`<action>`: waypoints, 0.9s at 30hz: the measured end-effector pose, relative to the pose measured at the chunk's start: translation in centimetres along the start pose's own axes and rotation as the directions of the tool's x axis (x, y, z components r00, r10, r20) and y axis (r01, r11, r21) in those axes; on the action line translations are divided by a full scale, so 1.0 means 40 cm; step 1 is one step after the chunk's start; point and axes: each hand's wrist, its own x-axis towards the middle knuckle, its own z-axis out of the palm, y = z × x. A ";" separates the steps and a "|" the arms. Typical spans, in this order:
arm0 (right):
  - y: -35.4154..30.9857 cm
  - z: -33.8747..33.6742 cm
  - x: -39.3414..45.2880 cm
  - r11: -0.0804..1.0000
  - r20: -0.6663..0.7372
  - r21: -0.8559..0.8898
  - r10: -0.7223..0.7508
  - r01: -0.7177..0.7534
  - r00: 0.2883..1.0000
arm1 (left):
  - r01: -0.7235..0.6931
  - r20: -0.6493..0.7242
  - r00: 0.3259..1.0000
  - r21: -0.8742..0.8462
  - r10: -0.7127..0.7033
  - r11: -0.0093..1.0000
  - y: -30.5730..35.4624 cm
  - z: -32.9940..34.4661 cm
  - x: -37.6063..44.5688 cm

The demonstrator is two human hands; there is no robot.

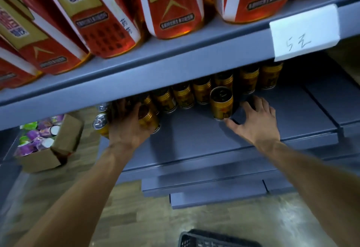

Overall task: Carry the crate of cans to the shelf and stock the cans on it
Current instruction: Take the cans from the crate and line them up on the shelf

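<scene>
- Head view, shelf: a row of small gold metal cans [202, 90] with dark lids stands along the back of the grey metal lower shelf [194, 135], partly hidden under the edge of the grey upper shelf [175, 65].
- Head view, left hand [128, 127]: it is clasped round one gold can [149, 119] at the left end of the row, fingers wrapped over the side wall, the can tilted and low to the shelf. More cans with silver tops [100, 122] lie just beside that hand.
- Head view, right hand [257, 118]: released, fingers spread, holding nothing. It is just beside a single upright gold can [221, 102] that stands in front of the row; whether the thumb touches the can's foot I cannot tell.
- Head view, floor: the corner of a dark plastic crate [214, 239] shows at the bottom edge; its contents are out of sight.
- Handling, as a judgement: the cans look stiff, smooth and fairly weighty if full, so they could slip or tip against neighbours. A grip round the middle of the side wall, set down flat, seems safest.
- Around: red-and-gold drink cartons [171, 6] and a white handwritten price tag [303, 32] above; a brown cardboard box of purple and green packets [46, 141] at left.
</scene>
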 end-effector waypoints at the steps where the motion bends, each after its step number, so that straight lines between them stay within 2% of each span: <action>1: 0.002 0.003 -0.004 1.000 -0.001 -0.006 -0.003 0.003 1.000 | 0.046 -0.009 0.999 -0.028 -0.047 0.999 -0.012 0.000 -0.014; 4: 0.004 0.013 -0.020 1.000 0.006 0.009 -0.004 0.003 1.000 | 0.292 -0.025 0.953 -0.197 -0.302 0.936 -0.086 0.005 -0.050; 6: 0.000 0.015 -0.024 0.999 0.009 0.032 0.003 -0.003 1.000 | 0.443 0.078 0.895 -0.263 -0.439 0.857 -0.153 0.020 -0.051; 8: -0.006 0.015 -0.023 0.999 -0.011 0.039 -0.003 0.004 1.000 | 0.486 0.214 0.874 -0.364 -0.436 0.795 -0.196 0.045 -0.048; 10: -0.012 0.016 -0.023 0.999 -0.022 0.038 -0.008 0.008 1.000 | 0.472 0.280 0.882 -0.496 -0.380 0.729 -0.188 0.052 -0.056; 11: -0.015 0.017 -0.023 0.999 -0.020 0.038 -0.008 0.008 1.000 | 0.460 0.269 0.888 -0.519 -0.374 0.720 -0.178 0.055 -0.058; 18: -0.013 0.019 -0.007 1.000 -0.027 0.005 -0.022 0.022 0.999 | 0.496 0.217 0.865 -0.503 -0.452 0.708 -0.169 0.101 -0.036; 19: -0.008 0.019 -0.009 1.000 -0.028 0.004 -0.019 0.019 0.999 | 0.494 0.170 0.864 -0.466 -0.473 0.734 -0.160 0.103 -0.041; 21: -0.002 0.020 -0.014 1.000 -0.039 0.010 -0.018 0.018 0.999 | 0.440 -0.019 0.874 -0.393 -0.485 0.808 -0.128 0.094 -0.058; 23: -0.003 0.021 -0.018 0.999 -0.040 0.023 -0.023 0.024 0.999 | 0.313 -0.190 0.905 -0.305 -0.380 0.899 -0.095 0.080 -0.071; 24: -0.006 0.021 -0.018 0.999 -0.040 0.030 -0.025 0.027 0.999 | 0.236 -0.226 0.929 -0.242 -0.292 0.941 -0.085 0.081 -0.070; 25: -0.008 0.021 -0.019 0.999 -0.039 0.035 -0.028 0.029 0.999 | 0.163 -0.226 0.954 -0.166 -0.199 0.973 -0.078 0.083 -0.064; 27: -0.008 0.021 -0.020 0.999 -0.042 0.041 -0.030 0.031 0.999 | 0.088 -0.131 0.987 -0.043 -0.093 0.995 -0.076 0.099 -0.047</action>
